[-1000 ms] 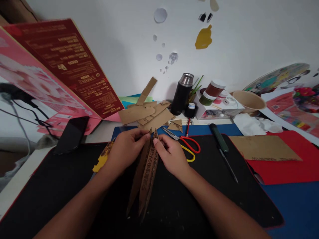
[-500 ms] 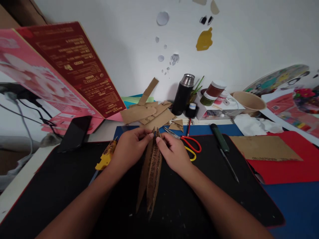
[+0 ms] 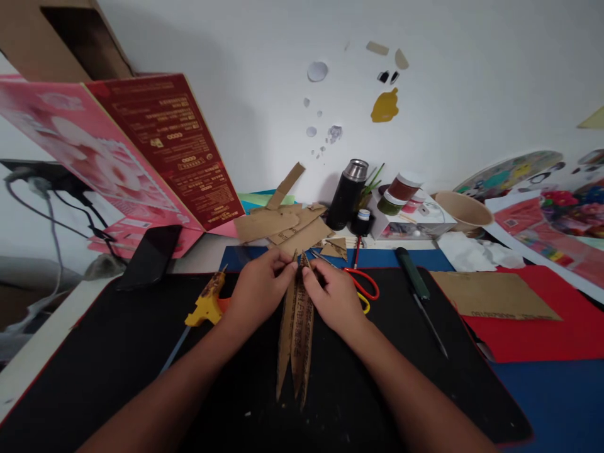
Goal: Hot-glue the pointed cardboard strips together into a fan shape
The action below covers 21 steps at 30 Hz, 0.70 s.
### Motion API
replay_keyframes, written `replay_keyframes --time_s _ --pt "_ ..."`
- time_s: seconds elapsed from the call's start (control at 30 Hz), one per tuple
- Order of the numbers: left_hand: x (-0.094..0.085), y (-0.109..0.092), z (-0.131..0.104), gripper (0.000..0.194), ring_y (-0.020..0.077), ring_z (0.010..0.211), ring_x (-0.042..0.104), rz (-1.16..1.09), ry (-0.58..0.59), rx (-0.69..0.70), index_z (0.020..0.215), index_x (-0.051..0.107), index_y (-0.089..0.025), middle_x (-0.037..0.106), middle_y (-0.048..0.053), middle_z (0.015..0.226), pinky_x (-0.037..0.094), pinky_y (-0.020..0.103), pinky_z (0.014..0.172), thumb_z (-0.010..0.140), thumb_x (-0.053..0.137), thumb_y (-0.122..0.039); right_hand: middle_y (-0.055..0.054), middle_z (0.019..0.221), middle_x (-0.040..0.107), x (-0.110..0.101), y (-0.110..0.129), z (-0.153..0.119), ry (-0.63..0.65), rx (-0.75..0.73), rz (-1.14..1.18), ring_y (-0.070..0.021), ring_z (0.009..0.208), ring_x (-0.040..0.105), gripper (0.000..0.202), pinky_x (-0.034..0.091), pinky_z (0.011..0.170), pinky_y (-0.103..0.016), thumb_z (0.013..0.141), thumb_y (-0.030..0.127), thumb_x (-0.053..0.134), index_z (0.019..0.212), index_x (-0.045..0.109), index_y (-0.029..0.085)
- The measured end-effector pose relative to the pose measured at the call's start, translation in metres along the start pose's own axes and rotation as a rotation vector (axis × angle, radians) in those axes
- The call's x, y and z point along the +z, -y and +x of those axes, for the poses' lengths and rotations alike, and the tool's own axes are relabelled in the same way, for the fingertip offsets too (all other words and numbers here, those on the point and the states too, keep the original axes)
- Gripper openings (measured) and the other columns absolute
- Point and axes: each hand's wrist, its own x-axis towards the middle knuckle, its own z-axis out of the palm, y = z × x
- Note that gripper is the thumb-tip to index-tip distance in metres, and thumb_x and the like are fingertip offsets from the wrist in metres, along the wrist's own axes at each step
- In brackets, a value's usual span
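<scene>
Long pointed cardboard strips [image 3: 298,333], printed with dark characters, run lengthwise toward me over the black mat. Near their far tips my left hand [image 3: 264,283] pinches the left strip between thumb and fingers. On the other side my right hand [image 3: 336,292] is closed on the folded, printed strip. The far tips sit close together, and the near ends are spread slightly apart. A yellow hot glue gun [image 3: 207,302] lies left of my left hand. Beyond my right hand are scissors [image 3: 365,283] with red and yellow handles, partly hidden.
Cardboard scraps [image 3: 287,226] are heaped against the wall. A black thermos [image 3: 346,195] stands beside paint jars. To the right lie a green-handled pointed tool [image 3: 419,289], a cardboard sheet [image 3: 495,294] and red paper [image 3: 557,333]. A phone [image 3: 151,255] leans by the pink box [image 3: 117,151] at left.
The view has shifted, so the surroundings appear lower. The strips have turned a little and stand more upright in view, with the gap between their far tips wider. Both hands keep their grip.
</scene>
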Motion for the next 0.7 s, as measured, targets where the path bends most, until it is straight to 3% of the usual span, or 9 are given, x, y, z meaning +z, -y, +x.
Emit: replay_keyframes --time_s 0.23,0.4,0.7 --pt "0.0052 0.0060 0.0020 0.014 0.0199 0.077 0.072 -0.033 -0.015 -0.018 0.086 0.062 -0.022 0.074 0.002 0.083 0.051 0.030 0.068 0.087 0.061 -0.036 -0.002 0.071 0.063 -0.0008 0.0000 0.0027 -0.021 0.040 -0.092 -0.0178 0.065 0.057 0.021 0.034 0.062 -0.028 0.096 0.030 0.051 0.079 0.058 0.021" --pt "0.0041 0.0078 0.0035 0.017 0.0181 0.073 0.069 -0.052 -0.012 -0.050 0.087 0.061 -0.022 0.073 0.002 0.082 0.050 0.028 0.062 0.087 0.061 -0.038 0.001 0.073 0.066 -0.0033 -0.0006 0.0031 -0.065 0.084 -0.066 -0.0155 0.056 0.052 0.015 0.033 0.058 -0.027 0.093 0.036 0.059 0.096 0.065 0.022" --pt "0.0039 0.0054 0.0020 0.018 0.0172 0.074 0.067 -0.007 -0.038 -0.009 0.086 0.067 -0.022 0.072 0.001 0.082 0.051 0.028 0.067 0.088 0.062 -0.039 0.002 0.067 0.062 -0.0047 -0.0008 0.0048 -0.075 0.064 -0.007 -0.0151 0.059 0.055 0.011 0.034 0.059 -0.026 0.091 0.028 0.058 0.082 0.059 0.022"
